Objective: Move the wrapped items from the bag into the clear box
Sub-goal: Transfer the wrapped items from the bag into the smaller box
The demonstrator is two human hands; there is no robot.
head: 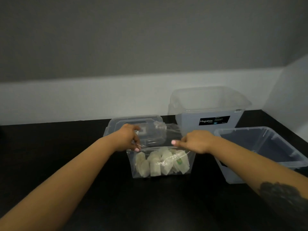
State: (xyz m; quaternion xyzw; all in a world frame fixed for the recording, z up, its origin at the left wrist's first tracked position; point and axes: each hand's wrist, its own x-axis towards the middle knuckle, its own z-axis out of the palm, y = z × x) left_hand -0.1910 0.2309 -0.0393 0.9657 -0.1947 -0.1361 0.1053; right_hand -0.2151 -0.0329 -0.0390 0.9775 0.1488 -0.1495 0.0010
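A clear plastic bag (191, 167) stands upright on the dark table, its lower half filled with several pale wrapped items (156, 165). My left hand (128, 137) pinches the bag's top edge at its left corner. My right hand (195, 143) pinches the top edge at the right corner. Between the two hands the bag's mouth is held up and stretched. An open clear box (266, 135) sits on the table to the right of the bag, below my right forearm.
A taller clear tub (210, 112) with a black "Megabox" label stands behind the bag at the right. A clear lid (116, 124) lies flat behind the bag. A pale wall runs along the table's far edge and right side.
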